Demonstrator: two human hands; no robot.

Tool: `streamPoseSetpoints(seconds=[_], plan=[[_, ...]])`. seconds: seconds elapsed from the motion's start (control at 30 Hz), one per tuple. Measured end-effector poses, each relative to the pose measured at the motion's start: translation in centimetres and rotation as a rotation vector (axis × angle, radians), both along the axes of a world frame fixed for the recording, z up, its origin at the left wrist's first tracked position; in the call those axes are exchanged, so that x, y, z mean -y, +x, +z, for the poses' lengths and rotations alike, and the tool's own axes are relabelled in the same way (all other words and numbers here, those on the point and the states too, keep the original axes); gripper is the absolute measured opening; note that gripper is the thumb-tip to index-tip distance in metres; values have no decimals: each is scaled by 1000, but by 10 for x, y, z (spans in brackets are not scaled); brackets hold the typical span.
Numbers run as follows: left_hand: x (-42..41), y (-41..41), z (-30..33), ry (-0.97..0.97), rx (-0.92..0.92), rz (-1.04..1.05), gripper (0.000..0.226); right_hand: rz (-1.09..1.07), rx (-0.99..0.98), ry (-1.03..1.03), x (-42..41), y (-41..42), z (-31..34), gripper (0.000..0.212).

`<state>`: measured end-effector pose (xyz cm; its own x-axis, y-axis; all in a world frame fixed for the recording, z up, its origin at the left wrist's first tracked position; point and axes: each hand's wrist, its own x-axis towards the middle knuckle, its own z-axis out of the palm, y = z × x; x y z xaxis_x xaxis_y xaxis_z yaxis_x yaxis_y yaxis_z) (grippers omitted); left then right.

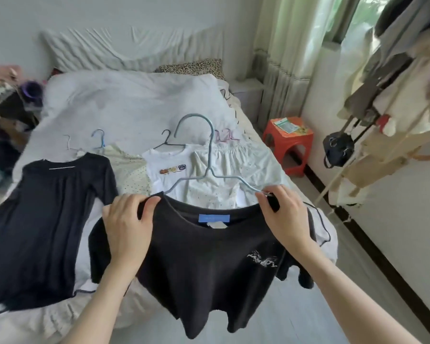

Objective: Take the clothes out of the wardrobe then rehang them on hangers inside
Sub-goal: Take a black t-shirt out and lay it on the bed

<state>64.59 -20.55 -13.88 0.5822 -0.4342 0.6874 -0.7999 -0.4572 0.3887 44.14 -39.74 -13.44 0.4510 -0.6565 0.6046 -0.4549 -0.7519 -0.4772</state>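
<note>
I hold up a black T-shirt (209, 256) with a blue neck label in front of the bed. A pale blue hanger (210, 155) sits in its neck opening, hook upward. My left hand (129, 227) grips the shirt's left shoulder. My right hand (286, 214) grips the right shoulder together with the hanger's right arm. On the bed (124, 103) lie several garments on hangers: a black top (42, 219), a cream dotted piece (132, 175), a white printed T-shirt (169, 170) and a white dotted garment (236, 162).
An orange plastic stool (288, 142) stands right of the bed by the curtain. A clothes rack (395, 95) with hanging coats and a small black bag (338, 150) fills the right side. Clutter sits at the left edge. Pale floor lies below my arms.
</note>
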Motion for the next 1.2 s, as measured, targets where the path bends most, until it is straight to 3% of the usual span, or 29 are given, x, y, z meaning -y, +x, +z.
streamPoseSetpoints(seconds=[0.27, 0.4, 0.7, 0.97, 1.2], plan=[[57, 123, 43, -121, 71, 131, 36, 40, 96, -148, 70, 147, 54, 29], [110, 209, 44, -116, 43, 118, 35, 24, 56, -86, 121, 234, 55, 21], [205, 359, -33, 91, -239, -53, 23, 16, -180, 157, 214, 362, -11, 29], [272, 438, -102, 266, -380, -47, 27, 56, -312, 279, 294, 446, -86, 28], [341, 511, -141, 292, -429, 13, 31, 89, -302, 296, 364, 530, -131, 27]])
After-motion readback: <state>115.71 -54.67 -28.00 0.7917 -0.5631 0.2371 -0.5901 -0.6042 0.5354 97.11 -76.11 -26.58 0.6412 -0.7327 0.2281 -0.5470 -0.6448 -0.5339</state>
